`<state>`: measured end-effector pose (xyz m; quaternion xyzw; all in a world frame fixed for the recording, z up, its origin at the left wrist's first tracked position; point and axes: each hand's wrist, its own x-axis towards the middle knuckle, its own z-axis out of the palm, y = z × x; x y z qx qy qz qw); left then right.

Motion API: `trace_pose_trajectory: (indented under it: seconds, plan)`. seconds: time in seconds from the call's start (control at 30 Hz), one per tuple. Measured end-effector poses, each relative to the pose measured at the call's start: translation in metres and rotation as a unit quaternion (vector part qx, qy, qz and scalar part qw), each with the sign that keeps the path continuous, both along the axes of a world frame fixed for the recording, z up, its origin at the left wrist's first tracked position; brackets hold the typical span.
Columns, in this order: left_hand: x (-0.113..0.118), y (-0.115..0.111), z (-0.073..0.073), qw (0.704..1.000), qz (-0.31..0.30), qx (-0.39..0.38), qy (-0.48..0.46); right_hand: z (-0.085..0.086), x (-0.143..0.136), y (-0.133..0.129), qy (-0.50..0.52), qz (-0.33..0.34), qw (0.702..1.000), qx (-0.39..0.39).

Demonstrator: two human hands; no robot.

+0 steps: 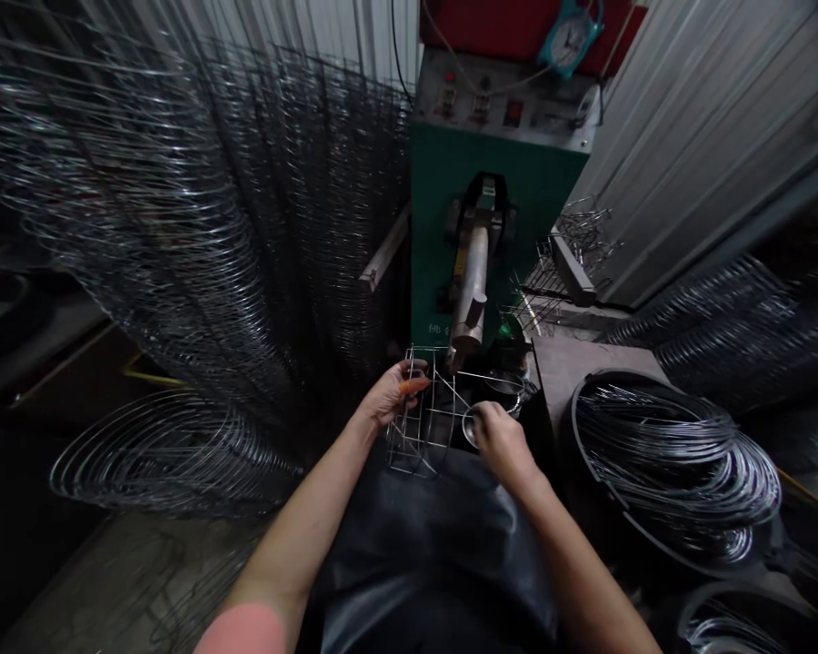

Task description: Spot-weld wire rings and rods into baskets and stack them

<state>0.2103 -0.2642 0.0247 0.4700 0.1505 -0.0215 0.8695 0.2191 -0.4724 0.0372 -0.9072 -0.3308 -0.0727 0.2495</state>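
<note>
Landmark: green machine [443, 209]. Black tub [576, 427] right of it holds wire rings [682, 445]. Wire frame [419, 422] sits below its front; my left grip [388, 392] pinches the frame, right grip [496, 434] closed around a wire ring [472, 427].

Corrugated walls [709, 118] | bare floor [74, 581], lower left | dim light

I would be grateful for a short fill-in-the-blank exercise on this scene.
1. The machine's large front panel is painted ____.
2. An orange piece shows at the person's ____ hand, beside the wire frame.
3. The round black tub of wire coils stands on the person's ____ side.

Missing words: green; left; right.
</note>
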Motion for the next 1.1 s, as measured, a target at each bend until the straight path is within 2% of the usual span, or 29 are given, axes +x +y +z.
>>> trace_pose_trajectory:
  seconds: [0.1, 0.2, 0.37, 0.53, 0.7, 1.1]
  plan:
    - [0.003, 0.0, -0.001, 1.0, 0.004, 0.008, -0.02, -0.011, 0.025, -0.028, 0.058, 0.014, 0.989, 0.138]
    - [0.005, 0.001, 0.0, 0.999, 0.025, 0.002, -0.024, -0.013, 0.044, -0.039, 0.076, -0.013, 0.975, 0.206]
    - [0.008, 0.001, 0.003, 0.999, 0.041, -0.003, -0.031, -0.014, 0.063, -0.034, -0.035, 0.007, 0.984, 0.176]
    - [0.01, -0.004, 0.004, 0.998, 0.052, 0.004, -0.022, -0.025, 0.071, -0.027, -0.103, 0.014, 0.983, 0.153]
    - [0.01, -0.004, 0.004, 0.998, 0.055, -0.003, -0.01, -0.029, 0.073, -0.026, -0.096, 0.005, 0.986, 0.134]
    - [0.017, -0.004, 0.003, 0.997, 0.064, -0.04, -0.011, -0.031, 0.078, -0.021, -0.078, 0.005, 0.985, 0.157]
